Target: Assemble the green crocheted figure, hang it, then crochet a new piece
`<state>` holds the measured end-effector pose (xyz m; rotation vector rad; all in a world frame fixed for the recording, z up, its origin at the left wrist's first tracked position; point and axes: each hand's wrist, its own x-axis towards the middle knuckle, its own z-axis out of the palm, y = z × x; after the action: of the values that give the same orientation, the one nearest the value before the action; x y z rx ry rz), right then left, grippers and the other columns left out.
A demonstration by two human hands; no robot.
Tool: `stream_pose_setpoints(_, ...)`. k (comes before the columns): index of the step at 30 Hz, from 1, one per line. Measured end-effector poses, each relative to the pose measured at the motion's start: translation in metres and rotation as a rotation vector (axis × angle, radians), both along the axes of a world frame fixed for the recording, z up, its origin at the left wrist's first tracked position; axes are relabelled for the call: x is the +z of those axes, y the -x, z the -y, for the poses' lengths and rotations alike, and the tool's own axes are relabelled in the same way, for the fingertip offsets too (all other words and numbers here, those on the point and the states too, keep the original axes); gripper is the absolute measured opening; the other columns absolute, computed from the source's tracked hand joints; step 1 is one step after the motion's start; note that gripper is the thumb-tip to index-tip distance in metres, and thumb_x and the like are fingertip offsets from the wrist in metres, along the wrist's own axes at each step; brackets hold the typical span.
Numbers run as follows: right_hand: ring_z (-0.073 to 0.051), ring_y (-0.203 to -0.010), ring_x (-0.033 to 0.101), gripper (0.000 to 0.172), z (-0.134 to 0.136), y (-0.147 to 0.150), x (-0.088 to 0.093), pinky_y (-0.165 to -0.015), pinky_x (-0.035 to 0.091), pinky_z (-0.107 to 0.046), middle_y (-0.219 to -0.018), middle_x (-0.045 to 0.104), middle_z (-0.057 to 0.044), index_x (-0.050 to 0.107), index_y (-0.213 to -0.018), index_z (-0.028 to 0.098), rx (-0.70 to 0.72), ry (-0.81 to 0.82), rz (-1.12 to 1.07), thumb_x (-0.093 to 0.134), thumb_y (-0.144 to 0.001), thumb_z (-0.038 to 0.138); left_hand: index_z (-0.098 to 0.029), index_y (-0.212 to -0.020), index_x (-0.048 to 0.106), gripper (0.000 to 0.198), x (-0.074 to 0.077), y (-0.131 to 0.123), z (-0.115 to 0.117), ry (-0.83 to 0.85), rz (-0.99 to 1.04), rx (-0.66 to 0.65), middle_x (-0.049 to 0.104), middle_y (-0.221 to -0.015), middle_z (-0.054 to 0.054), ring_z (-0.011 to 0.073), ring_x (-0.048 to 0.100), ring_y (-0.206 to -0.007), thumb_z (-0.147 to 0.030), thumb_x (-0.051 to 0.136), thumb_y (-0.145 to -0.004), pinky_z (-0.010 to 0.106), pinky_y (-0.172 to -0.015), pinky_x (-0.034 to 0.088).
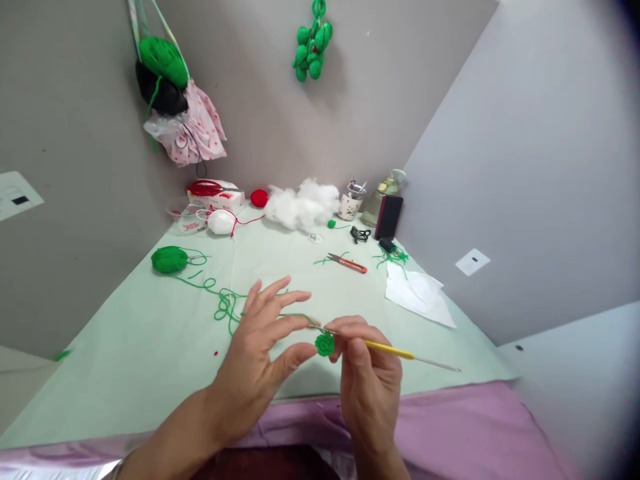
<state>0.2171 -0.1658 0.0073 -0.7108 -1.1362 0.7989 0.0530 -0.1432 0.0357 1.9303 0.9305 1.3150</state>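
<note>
My right hand (370, 373) is closed around a crochet hook (390, 348) with a yellow handle, its working tip pointing left. Close to that tip is a small round green crochet piece (325, 344), between my two hands. My left hand (265, 340) has its fingers spread, with the thumb tip at the left edge of the piece; whether it touches is hard to tell. Green yarn (227, 303) runs from a green yarn ball (169, 259) past my left hand, along the index finger, to the hook and piece.
Orange thread snips (347, 263) lie beyond my hands. White stuffing (303, 205), a red yarn ball (259, 198), a white yarn ball (221, 222) and a pen cup (352, 201) stand at the back. White paper (420, 295) and a phone (389, 217) are at right.
</note>
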Motion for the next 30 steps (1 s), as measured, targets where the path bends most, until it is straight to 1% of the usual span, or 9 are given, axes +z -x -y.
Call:
stream_pose_setpoints(2, -0.012, -0.075, 0.058, 0.019, 0.0, 0.0, -0.001, -0.064, 0.047, -0.027, -0.097, 0.071, -0.003, 0.075, -0.1, 0.027, -0.01, -0.032, 0.034, 0.057, -0.101, 0.023, -0.03, -0.12, 0.075, 0.034, -0.006, -0.006, 0.002, 0.271, 0.1, -0.092, 0.071, -0.118, 0.006, 0.0272, 0.06, -0.118, -0.042, 0.074, -0.088, 0.048, -0.112, 0.042)
stream_pose_setpoints(3, -0.013, -0.076, 0.059, 0.019, 0.0, 0.0, -0.002, -0.065, 0.048, -0.028, -0.097, 0.07, -0.003, 0.075, -0.1, 0.027, -0.013, -0.04, 0.049, 0.057, -0.101, 0.022, -0.03, -0.125, 0.072, 0.041, -0.008, -0.009, 0.004, 0.422, 0.185, -0.141, 0.07, -0.11, 0.005, 0.0227, 0.065, -0.1, -0.041, 0.076, -0.086, 0.04, -0.095, 0.054)
stream_pose_setpoints(5, -0.014, -0.077, 0.059, 0.02, 0.0, 0.001, -0.003, -0.067, 0.049, -0.029, -0.098, 0.07, -0.003, 0.076, -0.1, 0.028, -0.018, -0.034, 0.074, 0.057, -0.101, 0.02, -0.028, -0.127, 0.07, 0.045, -0.008, -0.014, 0.007, 0.671, 0.369, -0.195, 0.067, -0.093, 0.001, 0.0133, 0.061, -0.068, -0.04, 0.078, -0.085, 0.027, -0.061, 0.055)
stream_pose_setpoints(7, -0.014, -0.076, 0.06, 0.021, 0.0, 0.002, -0.004, -0.07, 0.05, -0.031, -0.097, 0.071, -0.003, 0.076, -0.1, 0.028, -0.022, -0.018, 0.09, 0.057, -0.101, 0.019, -0.025, -0.127, 0.069, 0.046, -0.007, -0.018, 0.009, 0.798, 0.509, -0.209, 0.062, -0.082, -0.001, 0.0085, 0.054, -0.054, -0.038, 0.078, -0.084, 0.021, -0.048, 0.047)
stream_pose_setpoints(10, -0.014, -0.074, 0.061, 0.02, -0.001, 0.004, -0.006, -0.069, 0.051, -0.031, -0.095, 0.072, -0.003, 0.076, -0.099, 0.028, -0.024, 0.001, 0.107, 0.058, -0.1, 0.021, -0.021, -0.125, 0.069, 0.043, -0.005, -0.019, 0.009, 0.834, 0.629, -0.204, 0.061, -0.072, -0.003, 0.0083, 0.058, -0.055, -0.033, 0.079, -0.085, 0.022, -0.057, 0.051)
stream_pose_setpoints(13, -0.013, -0.072, 0.062, 0.019, -0.003, 0.005, -0.007, -0.068, 0.052, -0.03, -0.097, 0.072, -0.003, 0.076, -0.099, 0.028, -0.012, 0.019, 0.083, 0.059, -0.1, 0.022, -0.018, -0.119, 0.071, 0.039, -0.004, -0.018, 0.006, 0.87, 0.706, -0.216, 0.064, -0.074, -0.002, 0.01, 0.063, -0.061, -0.029, 0.081, -0.083, 0.023, -0.064, 0.053)
stream_pose_setpoints(17, -0.011, -0.07, 0.062, 0.018, -0.006, 0.007, -0.006, -0.07, 0.053, -0.029, -0.097, 0.073, -0.003, 0.077, -0.096, 0.026, 0.041, 0.084, -0.028, 0.06, -0.1, 0.023, -0.018, -0.118, 0.072, 0.036, -0.006, -0.016, 0.004, 0.932, 0.752, -0.289, 0.069, -0.078, 0.0, 0.0102, 0.066, -0.068, -0.025, 0.081, -0.084, 0.022, -0.068, 0.054)
stream_pose_setpoints(23, -0.011, -0.061, 0.061, 0.017, -0.009, 0.007, 0.0, -0.059, 0.053, -0.026, -0.093, 0.076, -0.004, 0.076, -0.092, 0.024, 0.157, 0.183, -0.184, 0.063, -0.098, 0.034, -0.015, -0.12, 0.071, 0.032, -0.004, -0.012, 0.005, 0.947, 0.778, -0.322, 0.073, -0.077, 0.002, 0.0102, 0.066, -0.071, -0.025, 0.076, -0.09, 0.021, -0.07, 0.053)
stream_pose_setpoints(30, -0.013, -0.066, 0.065, 0.022, -0.005, -0.003, 0.001, -0.064, 0.054, -0.03, -0.094, 0.073, -0.004, 0.072, -0.095, 0.022, 0.159, 0.122, -0.024, 0.053, -0.103, 0.03, -0.016, -0.123, 0.069, 0.035, -0.001, -0.008, 0.006, 0.935, 0.694, -0.296, 0.072, -0.071, 0.0, 0.0112, 0.066, -0.068, -0.029, 0.072, -0.092, 0.023, -0.073, 0.051)
